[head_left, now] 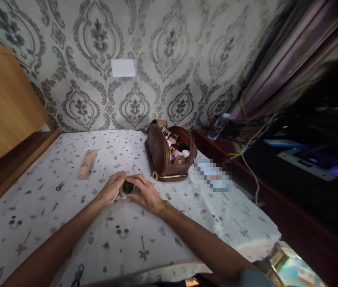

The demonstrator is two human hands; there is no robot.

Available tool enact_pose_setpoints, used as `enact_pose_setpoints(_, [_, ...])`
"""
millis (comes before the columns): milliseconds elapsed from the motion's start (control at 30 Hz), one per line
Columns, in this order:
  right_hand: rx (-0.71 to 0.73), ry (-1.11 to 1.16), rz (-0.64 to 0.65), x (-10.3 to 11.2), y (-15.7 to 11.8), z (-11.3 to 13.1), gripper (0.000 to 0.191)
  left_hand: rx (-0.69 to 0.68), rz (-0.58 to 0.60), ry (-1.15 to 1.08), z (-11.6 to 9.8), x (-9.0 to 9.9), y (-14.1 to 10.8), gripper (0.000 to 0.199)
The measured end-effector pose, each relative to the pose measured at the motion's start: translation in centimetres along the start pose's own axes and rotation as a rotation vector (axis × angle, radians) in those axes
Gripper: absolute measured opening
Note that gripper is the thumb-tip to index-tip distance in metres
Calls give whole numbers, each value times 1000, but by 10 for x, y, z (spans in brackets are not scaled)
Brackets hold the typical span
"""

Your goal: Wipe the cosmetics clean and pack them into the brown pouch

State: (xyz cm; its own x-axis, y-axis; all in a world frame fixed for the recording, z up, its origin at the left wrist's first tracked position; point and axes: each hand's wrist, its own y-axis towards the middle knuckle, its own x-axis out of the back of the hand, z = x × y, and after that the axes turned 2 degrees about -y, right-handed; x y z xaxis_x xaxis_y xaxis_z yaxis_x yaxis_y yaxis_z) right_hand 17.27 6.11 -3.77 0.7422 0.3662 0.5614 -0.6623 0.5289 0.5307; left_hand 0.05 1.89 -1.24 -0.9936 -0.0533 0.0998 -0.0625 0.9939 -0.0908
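My left hand [112,188] and my right hand [146,194] meet just above the patterned sheet, fingers curled around a small dark green, glossy round container [127,187]. Its exact kind is hard to make out, since the fingers cover much of it. Something thin and white, like a tissue or wipe [115,196], peeks out under my left hand. Behind my right hand stands a brown leather cosmetic bag [159,153], unzipped and full of small cosmetics. A beige squeeze tube [87,164] lies on the sheet to the left, apart from both hands.
A white sheet with small printed figures [103,239] covers the surface. Right of the bag lies a blurred-out flat item [213,174]. A clear bottle [218,126] and a white cable [251,175] are at the dark red ledge. A wooden cabinet [7,99] borders the left.
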Motion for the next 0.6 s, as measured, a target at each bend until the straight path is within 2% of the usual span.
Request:
enact_pose_setpoints(100, [-221, 192, -39, -3, 3, 1, 61, -166, -84, 164, -3, 0, -4, 39])
enact_pose_setpoints(200, [-431, 423, -57, -8, 7, 1, 54, -442, -115, 454, -4, 2, -8, 29])
enact_pose_setpoints(267, [-508, 608, -22, -12, 10, 0, 53, -562, -138, 562, -2, 4, -10, 24])
enact_pose_setpoints(367, [-537, 797, 29, -17, 10, 0, 58, -617, -151, 589, -2, 6, -10, 22])
enact_pose_setpoints(467, [-479, 711, -35, -17, 8, 1, 55, -586, -135, 554, -5, 5, -9, 24])
enact_pose_setpoints(600, [-311, 191, -74, -12, 2, 4, 42, -385, -88, 436, -8, 1, -8, 29])
